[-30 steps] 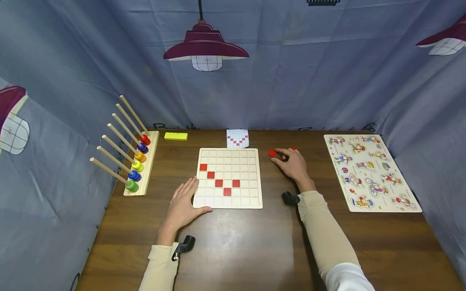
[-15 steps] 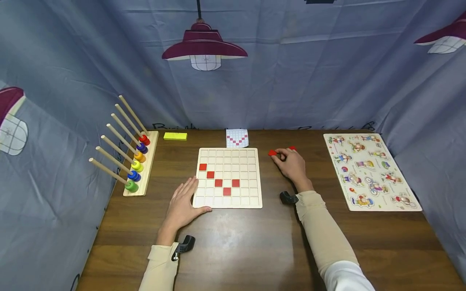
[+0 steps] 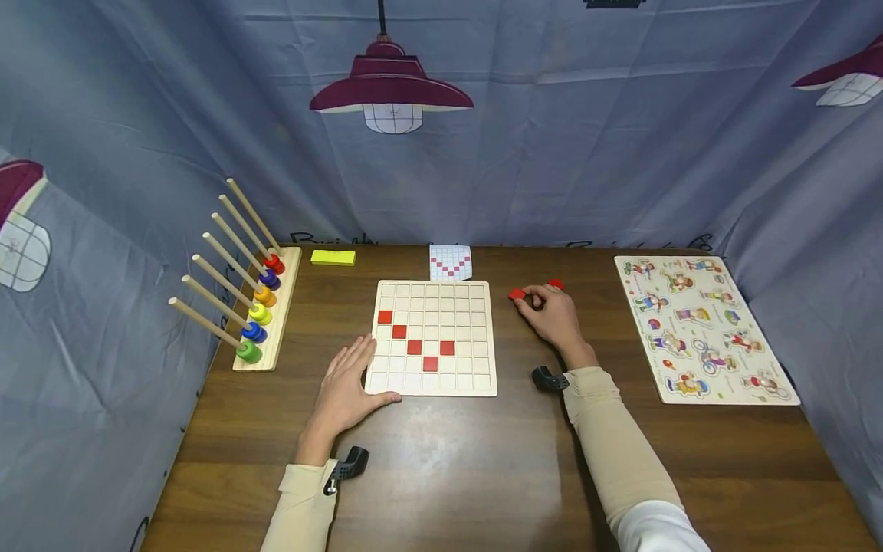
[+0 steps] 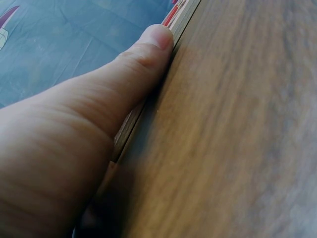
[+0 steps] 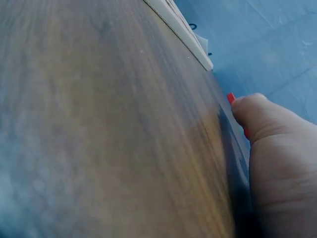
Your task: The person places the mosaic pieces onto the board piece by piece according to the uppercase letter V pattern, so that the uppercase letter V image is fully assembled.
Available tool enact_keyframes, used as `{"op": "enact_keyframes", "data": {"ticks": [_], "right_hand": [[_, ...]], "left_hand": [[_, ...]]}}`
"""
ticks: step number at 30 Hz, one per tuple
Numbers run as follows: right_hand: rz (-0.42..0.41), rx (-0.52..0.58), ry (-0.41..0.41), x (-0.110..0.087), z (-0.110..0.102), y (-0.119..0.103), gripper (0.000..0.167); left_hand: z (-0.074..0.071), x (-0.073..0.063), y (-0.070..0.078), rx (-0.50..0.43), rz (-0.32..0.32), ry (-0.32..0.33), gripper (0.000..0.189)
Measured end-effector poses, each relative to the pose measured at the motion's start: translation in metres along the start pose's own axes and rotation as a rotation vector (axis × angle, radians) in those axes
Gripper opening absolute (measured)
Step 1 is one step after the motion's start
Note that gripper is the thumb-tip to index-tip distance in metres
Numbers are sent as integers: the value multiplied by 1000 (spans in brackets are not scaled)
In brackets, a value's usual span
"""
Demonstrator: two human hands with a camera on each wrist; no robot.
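Observation:
A square wooden grid board (image 3: pixel 467 377) lies flat in mid-table, with several red square tiles (image 3: pixel 415 348) set in its cells in a slanting line that turns up at the right. My left hand (image 3: pixel 347 389) rests along its left edge, fingers straight and thumb at the front edge; the left wrist view shows the thumb (image 4: pixel 143 54) against the board's side. Right of the board, my right hand (image 3: pixel 554 316) pinches a loose red tile (image 3: pixel 516 294) between thumb and forefinger. Another bit of red (image 3: pixel 555 284) shows behind that hand, partly hidden.
Behind the board stands a small pattern card (image 3: pixel 451 263) with a pink V of squares. A yellow block (image 3: pixel 333 258) lies at the back left, near a peg stand (image 3: pixel 284 326) with coloured rings. A picture puzzle board (image 3: pixel 700 330) lies at the right.
My right hand and the pinched red tile have shifted very slightly towards me, and a little more of the red behind the hand shows. The left hand and the board stay put.

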State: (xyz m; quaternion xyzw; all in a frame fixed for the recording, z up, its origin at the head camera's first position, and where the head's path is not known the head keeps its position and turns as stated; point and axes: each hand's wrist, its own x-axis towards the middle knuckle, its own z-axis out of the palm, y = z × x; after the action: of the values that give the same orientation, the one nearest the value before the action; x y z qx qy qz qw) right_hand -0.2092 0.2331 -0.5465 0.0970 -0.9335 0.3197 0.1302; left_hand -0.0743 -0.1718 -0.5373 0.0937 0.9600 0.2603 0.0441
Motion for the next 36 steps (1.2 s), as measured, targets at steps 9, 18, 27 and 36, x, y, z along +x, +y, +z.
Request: {"op": "enact_keyframes", "data": {"ticks": [9, 18, 27, 36], "right_hand": [[-73, 59, 54, -9, 0, -4, 21], [-218, 96, -24, -20, 1, -43, 19], [-335, 89, -167, -22, 13, -66, 16], [-365, 44, -303, -23, 24, -68, 19]], "left_hand": [[0, 2, 2, -8, 2, -11, 120], [-1, 3, 0, 6, 10, 5, 119], [-1, 2, 0, 2, 5, -4, 119], [-1, -1, 1, -2, 1, -2, 118]]}}
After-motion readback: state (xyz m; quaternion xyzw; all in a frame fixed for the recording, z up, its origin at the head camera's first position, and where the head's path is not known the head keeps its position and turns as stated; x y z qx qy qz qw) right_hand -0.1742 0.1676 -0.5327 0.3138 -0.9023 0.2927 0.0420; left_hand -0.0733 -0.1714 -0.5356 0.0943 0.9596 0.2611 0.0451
